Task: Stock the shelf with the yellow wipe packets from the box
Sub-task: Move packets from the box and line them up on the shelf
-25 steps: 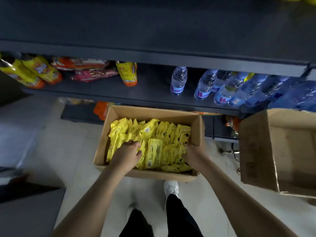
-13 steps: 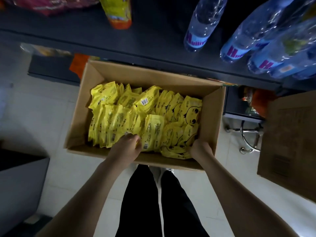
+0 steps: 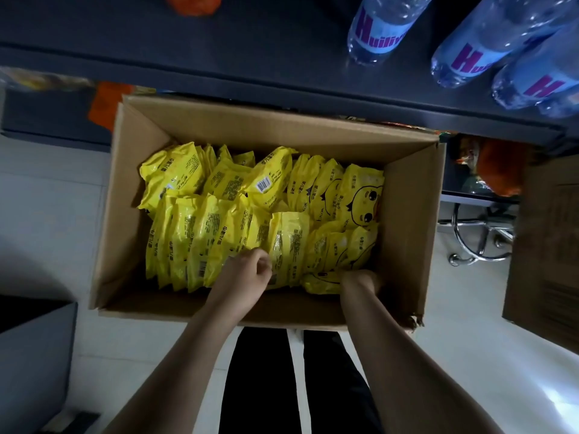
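An open cardboard box stands on the floor below the dark shelf. Several yellow wipe packets with duck print fill it, most standing on edge. My left hand is inside the box near its front wall, fingers curled round the lower edges of packets in the front row. My right hand reaches down at the front right corner, its fingers buried among the packets lying there; how they grip is hidden.
Water bottles with purple lettering lie on the shelf at upper right, an orange package at the top. A second cardboard box stands to the right, chrome wire legs beside it. My dark trousers are below.
The camera has dropped much closer to the box. Both hands have pushed deeper among the front packets, the left closing on the front row, the right sinking into the front right corner.
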The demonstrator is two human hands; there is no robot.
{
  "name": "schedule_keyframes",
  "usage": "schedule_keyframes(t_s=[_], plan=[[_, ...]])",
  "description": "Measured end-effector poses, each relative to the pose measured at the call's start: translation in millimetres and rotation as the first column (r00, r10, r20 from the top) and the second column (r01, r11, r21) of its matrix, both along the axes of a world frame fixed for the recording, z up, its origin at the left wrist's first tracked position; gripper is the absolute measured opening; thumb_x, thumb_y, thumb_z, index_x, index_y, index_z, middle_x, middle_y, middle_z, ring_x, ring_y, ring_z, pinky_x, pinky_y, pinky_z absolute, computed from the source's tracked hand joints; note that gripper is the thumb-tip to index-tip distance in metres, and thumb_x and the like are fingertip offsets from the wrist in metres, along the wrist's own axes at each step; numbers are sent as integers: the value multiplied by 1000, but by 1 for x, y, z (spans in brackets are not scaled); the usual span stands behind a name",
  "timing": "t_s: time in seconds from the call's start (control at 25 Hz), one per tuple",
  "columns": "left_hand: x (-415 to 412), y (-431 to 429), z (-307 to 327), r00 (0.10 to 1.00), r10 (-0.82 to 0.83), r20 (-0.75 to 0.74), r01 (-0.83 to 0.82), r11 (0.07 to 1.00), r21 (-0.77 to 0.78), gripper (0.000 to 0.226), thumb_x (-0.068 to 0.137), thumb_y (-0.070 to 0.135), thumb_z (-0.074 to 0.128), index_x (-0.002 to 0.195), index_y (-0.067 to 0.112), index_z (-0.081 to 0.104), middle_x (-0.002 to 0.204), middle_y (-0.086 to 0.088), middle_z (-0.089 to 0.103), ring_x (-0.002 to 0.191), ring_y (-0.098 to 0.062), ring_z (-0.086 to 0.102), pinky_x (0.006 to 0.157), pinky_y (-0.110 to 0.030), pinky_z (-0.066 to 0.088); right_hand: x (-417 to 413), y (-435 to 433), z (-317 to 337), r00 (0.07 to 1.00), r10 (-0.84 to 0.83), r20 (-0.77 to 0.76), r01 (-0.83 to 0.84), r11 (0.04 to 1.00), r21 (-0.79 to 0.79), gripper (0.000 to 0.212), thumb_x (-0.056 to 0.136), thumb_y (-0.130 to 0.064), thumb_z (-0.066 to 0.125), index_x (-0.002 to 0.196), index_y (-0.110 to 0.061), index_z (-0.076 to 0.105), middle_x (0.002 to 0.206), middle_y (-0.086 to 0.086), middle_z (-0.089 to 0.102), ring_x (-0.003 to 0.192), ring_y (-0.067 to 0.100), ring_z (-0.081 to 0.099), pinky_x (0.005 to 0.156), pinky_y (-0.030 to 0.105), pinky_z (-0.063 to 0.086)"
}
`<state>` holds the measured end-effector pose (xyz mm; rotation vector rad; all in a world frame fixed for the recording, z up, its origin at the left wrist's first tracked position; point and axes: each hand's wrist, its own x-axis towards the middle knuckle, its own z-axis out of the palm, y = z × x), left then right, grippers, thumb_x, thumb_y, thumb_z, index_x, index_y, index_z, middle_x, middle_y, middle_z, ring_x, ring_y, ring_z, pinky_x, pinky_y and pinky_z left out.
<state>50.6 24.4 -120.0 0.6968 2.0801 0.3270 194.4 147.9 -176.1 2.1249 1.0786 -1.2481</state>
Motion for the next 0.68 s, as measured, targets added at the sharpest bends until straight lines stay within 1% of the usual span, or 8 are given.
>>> schedule_keyframes(t_s=[0.08, 0.12, 0.16, 0.2, 0.24, 0.4, 0.52, 0.68], plan=[[-3, 2, 0, 999, 32, 5, -32, 999, 4, 22, 95, 19, 48, 113, 13, 58, 115, 2, 63, 88, -6, 58, 67, -12, 45, -5, -1, -5, 975, -217, 40, 213, 974, 79, 49, 93, -24, 52, 139, -10, 40, 142, 15, 44, 114, 24, 52, 90, 31, 46], [-5, 3, 0, 999, 50, 9, -50, 999, 5, 21, 95, 19, 48, 112, 13, 59, 117, 1, 63, 87, -8, 59, 69, -17, 48, -4, 0, -2, 996, -74, 56, 64, 985, 160, 58, 91, -30, 54, 143, -16, 32, 146, 12, 38, 127, 28, 43, 101, 37, 38], [-6, 5, 2, 997, 71, 14, -71, 997, 5, 21, 95, 19, 48, 112, 13, 59, 118, 0, 63, 84, -8, 59, 71, -21, 49, -4, 3, 4, 990, -138, 0, 134, 959, 248, 68, 89, -32, 59, 146, -17, 25, 148, 11, 35, 133, 30, 38, 105, 39, 32], [-7, 7, 3, 995, 93, 21, -94, 996, 0, 22, 95, 19, 47, 112, 13, 59, 120, -1, 62, 79, -7, 57, 69, -22, 48, -7, 6, 16, 876, -467, -119, 479, 821, 310, 77, 85, -28, 65, 147, -15, 21, 147, 11, 36, 133, 29, 38, 106, 36, 31], [-9, 9, 5, 993, 118, 29, -118, 993, -7, 23, 95, 20, 47, 112, 13, 60, 120, -2, 62, 78, -5, 56, 66, -20, 46, -9, 9, 22, 733, -630, -256, 680, 669, 301, 83, 81, -23, 71, 146, -13, 22, 143, 12, 42, 130, 30, 43, 105, 34, 35], [-14, 28, 20, 915, 382, 131, -392, 918, 57, 16, 94, 17, 47, 99, 12, 62, 110, -7, 68, 92, -13, 64, 71, -19, 48, -10, 13, 61, 863, -460, -208, 505, 782, 364, 51, 75, -15, 76, 121, -6, 56, 114, 14, 63, 106, 32, 59, 91, 37, 48], [-19, 57, 29, 523, 710, 471, -806, 592, 2, 18, 95, 17, 48, 99, 5, 61, 108, -16, 67, 84, -14, 64, 73, -27, 52, -35, 35, 80, 859, -421, -292, 504, 796, 334, 14, 80, -11, 71, 93, -14, 68, 81, 1, 65, 86, 25, 63, 82, 37, 53], [-31, 102, 18, -69, 809, 583, -949, 126, -288, 45, 90, 41, 53, 110, 0, 58, 101, -13, 66, 90, -22, 66, 75, -30, 56, -61, 51, 80, 850, -371, -374, 496, 803, 330, 18, 84, -11, 68, 101, -15, 67, 89, 2, 66, 91, 23, 63, 88, 41, 52]])
